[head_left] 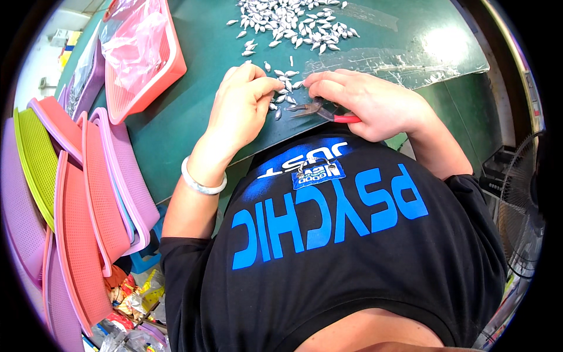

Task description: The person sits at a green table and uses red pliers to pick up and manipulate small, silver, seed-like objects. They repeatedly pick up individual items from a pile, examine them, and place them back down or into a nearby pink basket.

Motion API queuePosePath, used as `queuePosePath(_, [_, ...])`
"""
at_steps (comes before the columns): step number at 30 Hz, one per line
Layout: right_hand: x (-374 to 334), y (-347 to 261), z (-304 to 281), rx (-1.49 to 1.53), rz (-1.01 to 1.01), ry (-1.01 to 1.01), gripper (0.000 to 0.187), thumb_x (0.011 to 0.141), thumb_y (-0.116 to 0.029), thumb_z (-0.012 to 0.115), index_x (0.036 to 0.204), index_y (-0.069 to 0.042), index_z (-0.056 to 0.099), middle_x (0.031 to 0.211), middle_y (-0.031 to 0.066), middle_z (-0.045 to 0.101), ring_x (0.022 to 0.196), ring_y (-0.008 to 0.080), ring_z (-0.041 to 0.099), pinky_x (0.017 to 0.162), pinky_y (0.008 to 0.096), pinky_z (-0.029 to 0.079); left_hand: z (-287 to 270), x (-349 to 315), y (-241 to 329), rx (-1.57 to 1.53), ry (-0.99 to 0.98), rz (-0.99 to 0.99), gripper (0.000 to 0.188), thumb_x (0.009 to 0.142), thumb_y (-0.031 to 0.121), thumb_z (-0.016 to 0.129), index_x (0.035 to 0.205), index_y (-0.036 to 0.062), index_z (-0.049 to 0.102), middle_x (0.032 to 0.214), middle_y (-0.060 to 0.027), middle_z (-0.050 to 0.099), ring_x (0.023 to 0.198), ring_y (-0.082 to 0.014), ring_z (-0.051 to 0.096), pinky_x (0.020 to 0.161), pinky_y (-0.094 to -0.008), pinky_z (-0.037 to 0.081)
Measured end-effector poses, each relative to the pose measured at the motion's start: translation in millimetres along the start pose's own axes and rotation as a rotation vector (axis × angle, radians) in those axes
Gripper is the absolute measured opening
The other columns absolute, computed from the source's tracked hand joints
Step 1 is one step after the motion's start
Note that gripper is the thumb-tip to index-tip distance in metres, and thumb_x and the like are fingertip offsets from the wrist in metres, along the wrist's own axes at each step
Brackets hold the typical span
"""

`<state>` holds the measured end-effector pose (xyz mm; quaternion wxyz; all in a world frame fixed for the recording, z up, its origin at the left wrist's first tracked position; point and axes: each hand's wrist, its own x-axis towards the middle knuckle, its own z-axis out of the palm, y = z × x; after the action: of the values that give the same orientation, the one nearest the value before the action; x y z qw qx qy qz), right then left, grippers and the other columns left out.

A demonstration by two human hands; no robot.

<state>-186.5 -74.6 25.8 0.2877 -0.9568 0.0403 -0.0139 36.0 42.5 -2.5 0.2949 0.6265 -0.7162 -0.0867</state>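
Small silver-grey fishing sinkers, spindle-shaped with little wire loops, lie in a large heap at the far side of the green table. A smaller cluster of sinkers lies between my hands near the table's front edge. My left hand is closed at the cluster's left side, fingertips bent together against the sinkers; whatever they pinch is too small to make out. On the other side, my right hand holds red-handled pliers in its palm, with their jaws pointing left. Its index fingertip reaches the cluster's edge.
A pink basket with clear plastic bags stands on the table at left, beside a purple basket. Several stacked pink, purple and green baskets crowd the left. A black fan stands at right. Clear tape covers part of the tabletop.
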Motion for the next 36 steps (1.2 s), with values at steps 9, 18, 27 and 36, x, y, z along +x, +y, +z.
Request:
queuePosePath(9, [-6.2, 1.9, 0.5, 0.014, -0.021, 0.043, 0.053, 0.066, 0.004, 0.059, 0.117, 0.001, 0.048, 0.131, 0.0195, 0.050, 0.119, 0.0387, 0.049, 0.099, 0.0424, 0.042, -5.5, 19.1, 3.1, 0.051, -0.152, 0.022, 0.015, 0.074, 0.003, 0.070, 0.089, 0.0049, 0.070, 0.085, -0.0095, 0.058, 0.087, -0.0274, 0.055, 0.078, -0.0367, 0.045])
queuePosePath(18, [-15.1, 7.7, -6.9, 0.050, -0.020, 0.099, 0.053, 0.064, 0.005, 0.059, 0.116, 0.001, 0.048, 0.131, 0.0203, 0.049, 0.119, 0.0399, 0.049, 0.098, 0.0427, 0.042, -5.3, 25.5, 0.7, -0.013, -0.218, -0.041, 0.011, 0.077, 0.005, 0.065, 0.088, 0.0029, 0.066, 0.088, -0.0122, 0.058, 0.092, -0.0323, 0.054, 0.082, -0.0400, 0.044])
queuePosePath(27, [-24.9, 22.2, -19.9, 0.087, 0.012, 0.139, 0.050, 0.064, 0.004, 0.059, 0.112, 0.001, 0.048, 0.130, 0.0218, 0.049, 0.120, 0.0414, 0.048, 0.098, 0.0436, 0.042, -19.9, 27.2, -24.7, -1.201, -0.157, -0.434, 0.016, 0.092, 0.013, 0.061, 0.104, 0.0018, 0.061, 0.091, -0.0014, 0.061, 0.084, -0.0095, 0.052, 0.079, -0.0231, 0.041])
queuePosePath(36, [-26.7, 29.2, -20.7, 0.038, 0.021, 0.139, 0.051, 0.066, -0.002, 0.062, 0.115, 0.000, 0.048, 0.119, 0.0168, 0.055, 0.103, 0.0375, 0.053, 0.089, 0.0432, 0.043, -30.1, 91.2, -45.3, -1.261, -0.019, -0.782, 0.011, 0.092, 0.010, 0.061, 0.100, 0.0034, 0.059, 0.087, -0.0076, 0.066, 0.076, -0.0155, 0.064, 0.066, -0.0253, 0.052])
